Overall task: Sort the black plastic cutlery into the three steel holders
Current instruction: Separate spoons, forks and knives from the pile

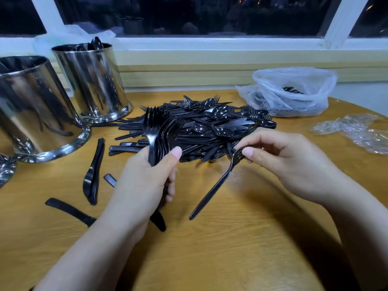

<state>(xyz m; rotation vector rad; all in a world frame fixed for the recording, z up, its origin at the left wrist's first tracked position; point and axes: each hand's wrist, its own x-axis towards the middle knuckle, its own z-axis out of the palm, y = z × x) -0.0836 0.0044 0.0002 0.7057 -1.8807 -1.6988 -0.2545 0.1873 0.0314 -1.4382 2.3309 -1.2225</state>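
Note:
A heap of black plastic cutlery (pixel 210 122) lies in the middle of the wooden table (pixel 231 238). My left hand (pixel 144 181) grips a bundle of forks (pixel 159 131), tines up, in front of the heap. My right hand (pixel 281 158) pinches a single fork (pixel 216 183) by its head at the heap's near edge, handle slanting down toward me. Two steel holders (pixel 33 108) (pixel 94 80) stand at the left; the far one has spoons in it. A third holder's base (pixel 6 166) shows at the left edge.
A spoon (pixel 92 175) and two more black pieces (pixel 69 211) (pixel 110 179) lie loose on the table left of my left hand. A plastic bag (pixel 294 91) with some cutlery sits at the back right, crumpled clear wrap (pixel 357 131) beside it. A window sill runs behind.

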